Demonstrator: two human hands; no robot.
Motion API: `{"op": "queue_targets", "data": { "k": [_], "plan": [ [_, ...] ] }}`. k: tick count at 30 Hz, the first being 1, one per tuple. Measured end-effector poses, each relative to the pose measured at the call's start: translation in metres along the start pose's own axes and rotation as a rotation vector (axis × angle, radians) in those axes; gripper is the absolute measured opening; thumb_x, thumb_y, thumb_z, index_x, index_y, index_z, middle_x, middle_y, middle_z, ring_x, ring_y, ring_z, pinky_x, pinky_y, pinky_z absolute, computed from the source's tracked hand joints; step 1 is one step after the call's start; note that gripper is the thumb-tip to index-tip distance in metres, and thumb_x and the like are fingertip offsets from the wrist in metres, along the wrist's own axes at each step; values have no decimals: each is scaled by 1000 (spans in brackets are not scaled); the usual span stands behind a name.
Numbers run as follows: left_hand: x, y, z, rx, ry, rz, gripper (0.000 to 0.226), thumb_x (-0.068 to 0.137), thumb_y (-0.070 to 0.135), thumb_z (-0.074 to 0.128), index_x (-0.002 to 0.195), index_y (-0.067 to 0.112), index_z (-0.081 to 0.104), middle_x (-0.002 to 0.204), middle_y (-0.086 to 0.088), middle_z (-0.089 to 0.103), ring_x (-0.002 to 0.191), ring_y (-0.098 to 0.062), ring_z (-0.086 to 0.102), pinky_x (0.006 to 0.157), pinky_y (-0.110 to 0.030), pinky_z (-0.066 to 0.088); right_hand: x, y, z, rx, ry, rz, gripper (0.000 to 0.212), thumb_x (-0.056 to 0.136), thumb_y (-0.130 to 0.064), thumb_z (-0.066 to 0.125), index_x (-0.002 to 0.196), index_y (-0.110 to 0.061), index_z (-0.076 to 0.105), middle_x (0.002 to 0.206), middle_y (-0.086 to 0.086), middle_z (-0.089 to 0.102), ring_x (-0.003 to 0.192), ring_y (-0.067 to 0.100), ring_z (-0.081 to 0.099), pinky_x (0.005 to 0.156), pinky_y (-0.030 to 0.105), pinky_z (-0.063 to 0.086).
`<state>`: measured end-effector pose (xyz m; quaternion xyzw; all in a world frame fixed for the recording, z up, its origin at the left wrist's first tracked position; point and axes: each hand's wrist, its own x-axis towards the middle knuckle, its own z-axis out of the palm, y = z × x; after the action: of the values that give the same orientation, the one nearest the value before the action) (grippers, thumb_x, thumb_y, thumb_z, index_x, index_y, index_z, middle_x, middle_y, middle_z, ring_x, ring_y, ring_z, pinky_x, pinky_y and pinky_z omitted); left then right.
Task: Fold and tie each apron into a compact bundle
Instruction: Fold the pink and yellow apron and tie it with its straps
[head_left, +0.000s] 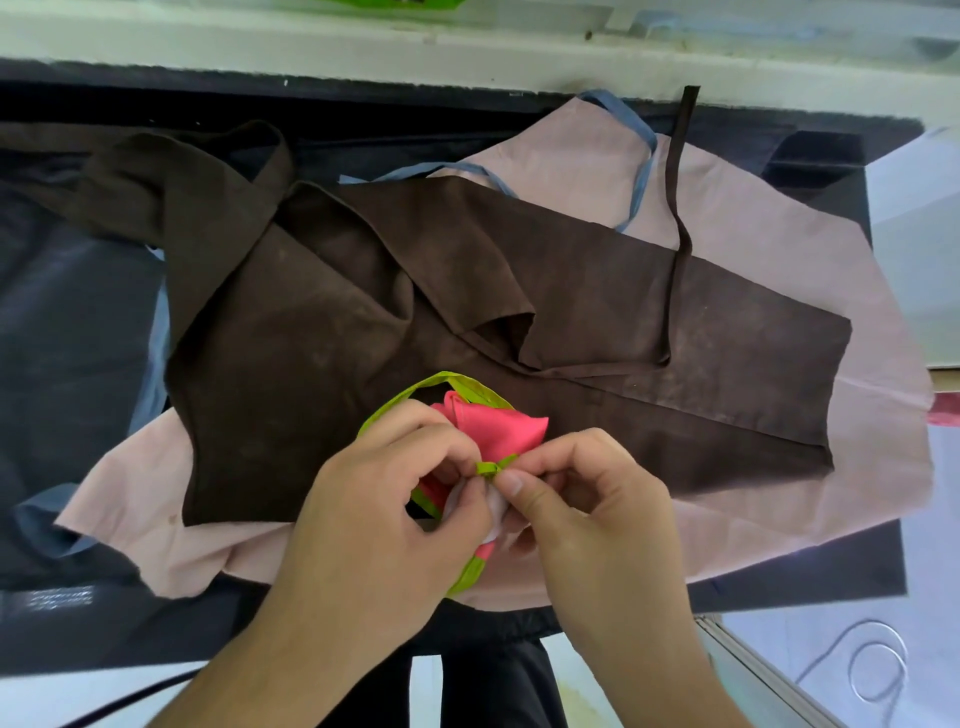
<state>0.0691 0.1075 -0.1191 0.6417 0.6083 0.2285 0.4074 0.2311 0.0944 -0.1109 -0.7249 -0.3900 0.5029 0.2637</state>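
The left hand (384, 499) and right hand (587, 504) each pinch the green tie (491, 466) at its knot, probably to pull it tight around the folded pink apron (493, 426). This bundle rests on the brown apron (571, 312), which lies spread over a pale pink apron (779, 208) on the dark table (67, 312), both not yet folded.

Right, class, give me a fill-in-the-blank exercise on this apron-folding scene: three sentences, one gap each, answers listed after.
1. Both hands, left hand and right hand, pinch a thin ____ strap at its knot.
2. The bundle being tied is ____ in colour.
3. The brown apron lies on top of a pale ____ apron.

Missing words: green; pink; pink
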Motion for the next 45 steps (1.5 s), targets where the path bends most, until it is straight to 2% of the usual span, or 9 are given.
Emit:
{"op": "queue_targets", "data": {
  "k": [6,9,12,20,32,36,38,41,45],
  "plan": [
    [1,-1,-1,-23,-26,-4,16,82,14,80,81,24,68,89,13,61,89,-15,65,71,-22,52,-1,2,-3,99,-29,84,31,87,3,76,70,-23,74,78,9,72,69,21,72,62,28,60],
    [1,-1,-2,-35,-36,-1,9,82,20,75,81,24,68,89,13,61,90,-15,65,71,-22,52,-3,5,-3,109,-6,93,30,87,4,76,70,-21,73,78,11,71,69,25,73,63,31,62],
    [1,-1,-1,-22,-39,-11,18,80,10,79,80,24,68,88,12,61,89,-15,65,72,-23,52,-4,9,-2,116,17,110,30,88,4,74,70,-21,72,77,12,71,70,28,73,64,35,63],
    [1,-3,0,-18,-19,-24,20,77,6,78,78,22,66,86,11,61,88,-16,64,72,-22,51,-5,13,2,111,60,141,22,90,4,72,76,-13,70,72,8,72,66,24,74,69,43,64],
    [0,-4,1,-17,-38,-46,16,82,13,76,83,25,67,90,12,62,92,-16,65,76,-25,54,-6,14,-2,157,25,156,18,93,1,69,79,-10,71,74,11,72,69,27,74,70,42,65],
    [-2,-4,-4,-109,-87,-94,20,85,10,74,94,28,70,100,12,65,102,-16,67,82,-22,55,-6,13,-6,222,14,169,21,102,-7,58,86,-10,72,78,11,72,75,30,74,70,43,65],
    [-4,-6,-5,-143,7,-150,25,87,7,70,98,29,70,103,13,65,104,-11,67,84,-16,53,-8,13,-6,246,50,206,19,103,-14,58,89,-17,71,78,7,72,75,29,74,69,45,65],
    [-4,-11,-4,0,186,-277,22,90,16,67,104,32,65,105,20,57,99,1,62,72,-10,50,-13,13,-5,227,37,288,9,100,-27,62,95,-23,69,83,3,74,77,26,75,72,45,64],
    [2,-23,5,232,78,-402,37,94,36,69,127,31,53,110,13,52,94,-6,58,67,-14,42,-16,6,3,203,-76,377,32,86,-55,70,104,-28,65,86,0,77,77,19,75,62,38,62]
  ]
}}
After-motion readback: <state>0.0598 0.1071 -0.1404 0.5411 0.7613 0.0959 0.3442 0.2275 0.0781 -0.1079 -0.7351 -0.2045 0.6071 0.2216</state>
